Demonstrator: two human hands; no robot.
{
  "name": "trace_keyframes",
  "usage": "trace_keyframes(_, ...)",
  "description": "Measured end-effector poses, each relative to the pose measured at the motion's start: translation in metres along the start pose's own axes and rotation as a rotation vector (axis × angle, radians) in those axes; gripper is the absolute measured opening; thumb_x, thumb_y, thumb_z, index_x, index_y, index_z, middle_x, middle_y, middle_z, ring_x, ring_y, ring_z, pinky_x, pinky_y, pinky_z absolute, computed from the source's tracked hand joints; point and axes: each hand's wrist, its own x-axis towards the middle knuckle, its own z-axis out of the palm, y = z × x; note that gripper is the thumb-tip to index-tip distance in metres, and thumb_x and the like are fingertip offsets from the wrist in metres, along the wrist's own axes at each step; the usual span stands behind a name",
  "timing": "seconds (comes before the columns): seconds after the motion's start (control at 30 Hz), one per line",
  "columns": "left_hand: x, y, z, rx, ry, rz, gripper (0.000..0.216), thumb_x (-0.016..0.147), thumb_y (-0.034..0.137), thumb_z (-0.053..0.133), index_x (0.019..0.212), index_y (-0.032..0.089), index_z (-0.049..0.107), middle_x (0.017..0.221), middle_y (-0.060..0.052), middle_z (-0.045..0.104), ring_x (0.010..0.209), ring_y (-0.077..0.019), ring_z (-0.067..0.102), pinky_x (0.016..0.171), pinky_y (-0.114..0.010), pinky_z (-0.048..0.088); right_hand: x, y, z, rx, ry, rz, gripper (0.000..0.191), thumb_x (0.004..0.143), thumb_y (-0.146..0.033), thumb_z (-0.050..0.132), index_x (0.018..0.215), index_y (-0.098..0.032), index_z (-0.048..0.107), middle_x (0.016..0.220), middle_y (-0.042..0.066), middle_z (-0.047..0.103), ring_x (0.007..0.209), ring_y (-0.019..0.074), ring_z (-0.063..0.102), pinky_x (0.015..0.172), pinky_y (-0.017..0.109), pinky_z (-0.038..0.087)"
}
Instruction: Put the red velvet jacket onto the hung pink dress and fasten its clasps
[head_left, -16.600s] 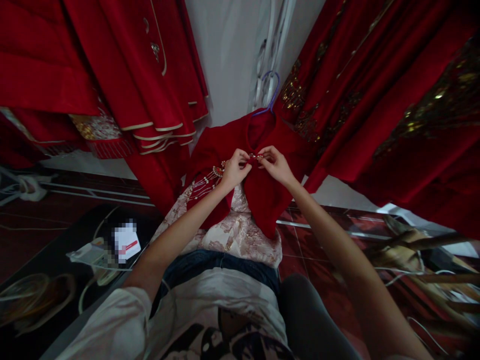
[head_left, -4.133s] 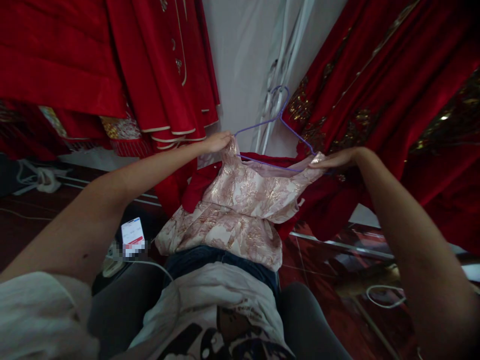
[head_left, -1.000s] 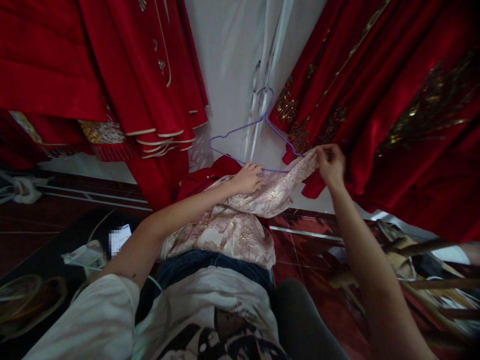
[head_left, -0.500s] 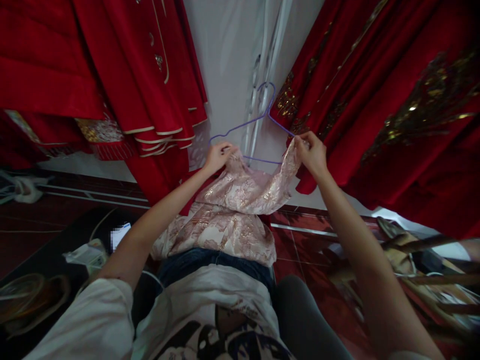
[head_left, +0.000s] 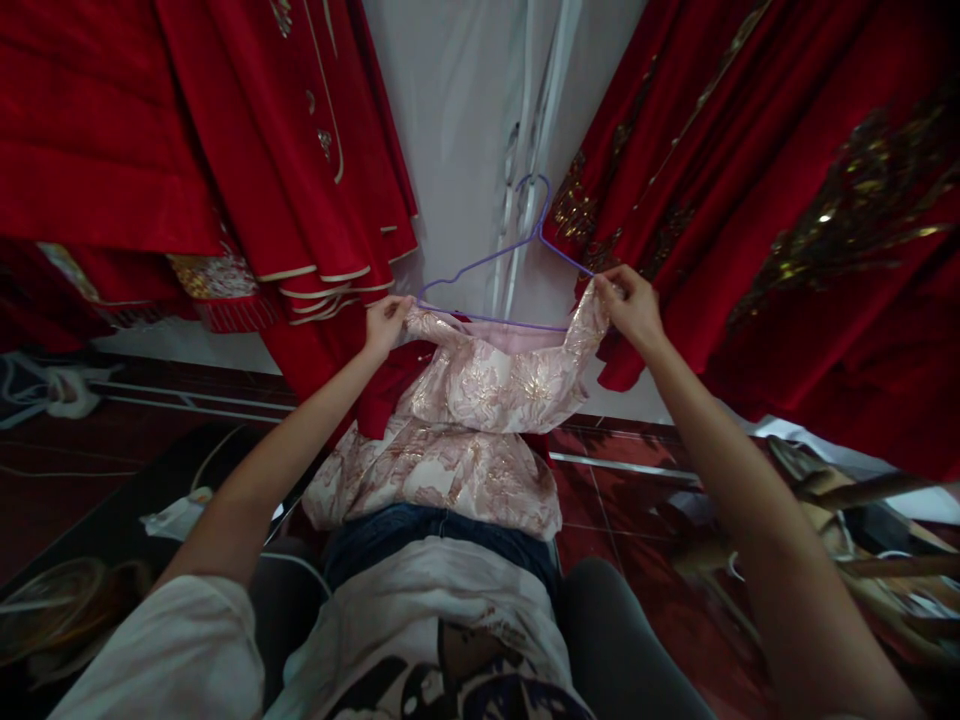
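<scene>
A pale pink dress with gold floral brocade (head_left: 495, 385) lies across my lap, its top raised in front of me. My left hand (head_left: 388, 325) pinches the left shoulder strap by the left end of a thin purple hanger (head_left: 491, 256). At the hanger's right end, my right hand (head_left: 631, 305) grips the other strap with fingers closed. The hanger spans the neckline, its hook pointing up against the pale wall. Whether the fingers also hold the hanger wire is hidden.
Red garments (head_left: 292, 180) with cream trim hang at the left, and red gold-embroidered ones (head_left: 772, 230) at the right. A dark surface at lower left bears a clear round container (head_left: 56, 600). A wooden rack (head_left: 885, 565) holding various items stands at lower right on the red tiled floor.
My left hand has moved left and slightly down with its strap, stretching the neckline out along the hanger. My right hand has stayed nearly in place on the right strap.
</scene>
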Motion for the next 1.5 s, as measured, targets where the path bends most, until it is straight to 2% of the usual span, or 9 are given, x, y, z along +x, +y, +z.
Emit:
trace_keyframes(0.2, 0.01, 0.004, 0.003, -0.013, -0.008, -0.031, 0.023, 0.081, 0.038, 0.064, 0.075, 0.016, 0.064, 0.074, -0.002, 0.066, 0.071, -0.0134, 0.06, 0.069, -0.023, 0.047, -0.001, -0.002, -0.003, -0.007, 0.008, 0.01, 0.035, 0.084, -0.054, 0.057, 0.088, -0.02, 0.063, 0.076, 0.004, 0.066, 0.07, 0.0187, 0.059, 0.072, 0.032, 0.048)
trace_keyframes(0.33, 0.0, -0.003, -0.002, 0.013, -0.007, -0.069, 0.025, 0.082, 0.038, 0.063, 0.07, 0.016, 0.061, 0.067, 0.0, 0.061, 0.065, -0.0121, 0.055, 0.066, -0.023, 0.044, -0.001, -0.001, -0.001, -0.008, 0.01, 0.011, 0.033, 0.085, -0.052, 0.056, 0.088, -0.02, 0.064, 0.077, 0.004, 0.066, 0.069, 0.0184, 0.058, 0.073, 0.033, 0.048)
trace_keyframes(0.53, -0.009, -0.012, -0.006, 0.057, 0.002, -0.037, 0.03, 0.083, 0.044, 0.06, 0.071, 0.017, 0.061, 0.067, 0.001, 0.059, 0.067, -0.0129, 0.054, 0.068, -0.024, 0.043, -0.001, -0.002, 0.0, -0.007, 0.001, 0.008, 0.03, 0.086, -0.049, 0.055, 0.088, -0.02, 0.064, 0.076, 0.004, 0.065, 0.07, 0.0188, 0.058, 0.074, 0.034, 0.048)
trace_keyframes(0.7, 0.014, -0.001, 0.012, 0.041, 0.03, -0.009, 0.025, 0.081, 0.04, 0.063, 0.071, 0.017, 0.062, 0.069, 0.0, 0.061, 0.067, -0.0134, 0.056, 0.066, -0.024, 0.043, 0.0, 0.0, 0.001, 0.002, -0.001, 0.022, 0.028, 0.084, -0.047, 0.057, 0.089, -0.02, 0.064, 0.074, 0.003, 0.065, 0.071, 0.0188, 0.058, 0.075, 0.034, 0.048)
trace_keyframes(0.83, 0.038, 0.018, 0.037, 0.045, -0.044, 0.044, 0.019, 0.081, 0.035, 0.064, 0.074, 0.017, 0.064, 0.071, -0.001, 0.063, 0.068, -0.0137, 0.056, 0.065, -0.024, 0.043, 0.0, 0.002, 0.002, 0.001, -0.005, 0.02, 0.027, 0.085, -0.046, 0.057, 0.088, -0.02, 0.064, 0.076, 0.004, 0.066, 0.069, 0.0183, 0.057, 0.073, 0.033, 0.048)
trace_keyframes(0.97, 0.039, 0.023, 0.048, 0.103, -0.044, 0.025, 0.013, 0.082, 0.028, 0.062, 0.076, 0.017, 0.064, 0.071, -0.001, 0.062, 0.069, -0.0139, 0.056, 0.07, -0.025, 0.045, -0.001, 0.001, 0.002, 0.001, 0.004, 0.018, 0.029, 0.084, -0.048, 0.056, 0.088, -0.021, 0.064, 0.076, 0.004, 0.066, 0.07, 0.0186, 0.058, 0.074, 0.034, 0.049)
trace_keyframes(1.1, 0.016, 0.008, 0.036, 0.063, -0.011, -0.078, 0.007, 0.082, 0.02, 0.059, 0.076, 0.017, 0.062, 0.074, -0.001, 0.063, 0.072, -0.0138, 0.056, 0.074, -0.025, 0.046, -0.001, 0.0, 0.001, 0.005, -0.008, 0.008, 0.029, 0.084, -0.049, 0.056, 0.087, -0.021, 0.064, 0.075, 0.004, 0.065, 0.071, 0.0192, 0.058, 0.075, 0.035, 0.049)
trace_keyframes(1.27, -0.004, -0.015, 0.017, 0.026, 0.045, -0.224, 0.009, 0.084, 0.021, 0.056, 0.08, 0.015, 0.061, 0.074, -0.001, 0.061, 0.071, -0.0132, 0.056, 0.075, -0.025, 0.046, 0.001, 0.001, 0.001, -0.014, -0.014, -0.003, 0.03, 0.085, -0.05, 0.055, 0.086, -0.021, 0.063, 0.075, 0.004, 0.064, 0.069, 0.0186, 0.056, 0.073, 0.033, 0.048)
trace_keyframes(1.5, -0.004, -0.024, 0.013, 0.002, 0.035, -0.177, 0.019, 0.081, 0.033, 0.061, 0.085, 0.015, 0.063, 0.084, -0.004, 0.066, 0.077, -0.015, 0.06, 0.076, -0.026, 0.047, 0.001, -0.001, -0.003, -0.059, -0.045, -0.012, 0.038, 0.085, -0.058, 0.051, 0.086, -0.022, 0.063, 0.073, 0.005, 0.063, 0.068, 0.0196, 0.056, 0.07, 0.034, 0.048)
